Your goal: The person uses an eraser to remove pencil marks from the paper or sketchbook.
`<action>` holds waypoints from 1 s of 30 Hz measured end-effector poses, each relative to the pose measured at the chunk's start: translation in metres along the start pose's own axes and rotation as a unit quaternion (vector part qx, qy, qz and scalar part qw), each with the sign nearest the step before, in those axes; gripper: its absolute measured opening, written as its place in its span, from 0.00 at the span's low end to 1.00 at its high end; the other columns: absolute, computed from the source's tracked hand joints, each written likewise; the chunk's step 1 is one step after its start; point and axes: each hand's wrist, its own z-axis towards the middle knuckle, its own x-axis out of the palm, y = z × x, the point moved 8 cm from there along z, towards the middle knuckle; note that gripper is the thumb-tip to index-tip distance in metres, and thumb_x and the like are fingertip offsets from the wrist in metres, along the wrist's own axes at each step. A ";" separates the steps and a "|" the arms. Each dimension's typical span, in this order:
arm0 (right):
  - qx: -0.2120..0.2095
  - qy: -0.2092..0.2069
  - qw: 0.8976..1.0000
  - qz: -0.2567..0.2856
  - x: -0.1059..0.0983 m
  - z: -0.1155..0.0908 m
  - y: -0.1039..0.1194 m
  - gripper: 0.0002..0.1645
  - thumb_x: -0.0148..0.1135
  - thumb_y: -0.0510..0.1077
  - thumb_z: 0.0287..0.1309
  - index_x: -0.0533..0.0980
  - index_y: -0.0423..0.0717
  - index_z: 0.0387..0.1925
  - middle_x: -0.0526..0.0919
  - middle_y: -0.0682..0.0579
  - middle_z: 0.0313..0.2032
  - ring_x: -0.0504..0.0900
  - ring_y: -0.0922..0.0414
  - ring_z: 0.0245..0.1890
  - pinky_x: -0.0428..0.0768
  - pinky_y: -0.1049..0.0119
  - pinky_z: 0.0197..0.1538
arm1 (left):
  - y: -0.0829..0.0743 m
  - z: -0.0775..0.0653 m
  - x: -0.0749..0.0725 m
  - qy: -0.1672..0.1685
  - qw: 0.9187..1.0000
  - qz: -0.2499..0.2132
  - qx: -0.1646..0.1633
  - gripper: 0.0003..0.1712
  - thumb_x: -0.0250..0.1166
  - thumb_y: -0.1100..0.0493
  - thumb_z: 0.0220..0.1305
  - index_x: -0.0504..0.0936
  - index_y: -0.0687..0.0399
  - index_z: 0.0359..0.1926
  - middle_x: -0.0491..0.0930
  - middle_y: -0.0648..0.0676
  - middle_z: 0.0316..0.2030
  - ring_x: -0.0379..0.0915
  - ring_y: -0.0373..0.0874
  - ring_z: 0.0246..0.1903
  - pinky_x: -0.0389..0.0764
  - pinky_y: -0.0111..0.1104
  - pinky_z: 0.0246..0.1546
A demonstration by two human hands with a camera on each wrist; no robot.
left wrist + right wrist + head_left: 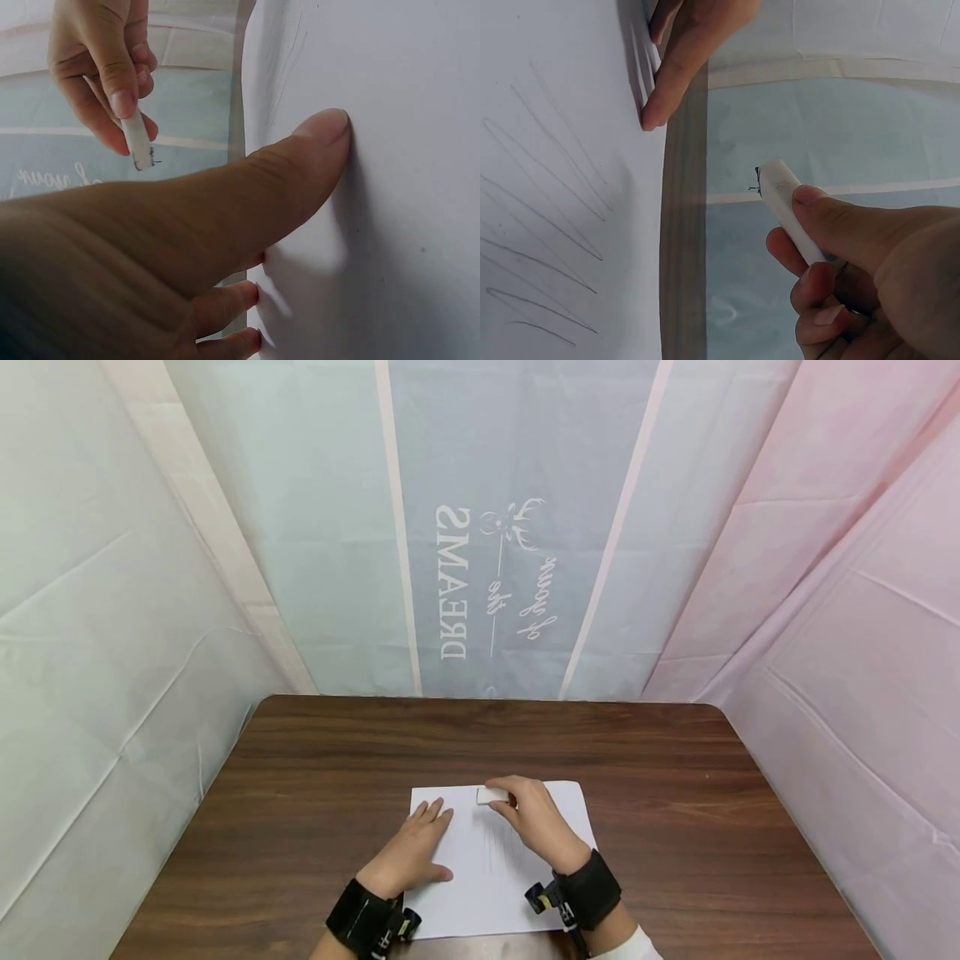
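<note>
A white sheet of paper (480,906) lies on the table with grey pencil zigzag lines (544,264) across it. My left hand (412,853) rests on the sheet's left part, its fingers spread and its thumb (322,129) touching the paper. Between thumb and fingers, my right hand (542,820) pinches a white eraser (491,796) over the far edge of the sheet. In the right wrist view the eraser (791,214) is raised off the paper, and dark crumbs (757,182) cling to its end. The right palm hides part of the sheet in the head view.
The brown wooden table (337,760) extends around the sheet. Pale curtains (510,460) hang behind its far edge and along both sides. Each wrist wears a black strap (588,889) with a small camera.
</note>
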 end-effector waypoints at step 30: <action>0.018 0.060 0.998 -0.013 0.033 0.000 -0.011 0.13 0.70 0.37 0.59 0.85 0.37 0.46 0.89 0.44 0.44 0.83 0.63 0.33 0.82 0.71 0.35 | -0.003 -0.001 -0.004 -0.002 1.000 -0.013 0.004 0.52 0.82 0.54 0.46 0.70 0.69 0.69 0.62 0.72 0.73 0.55 0.73 0.74 0.63 0.63 0.71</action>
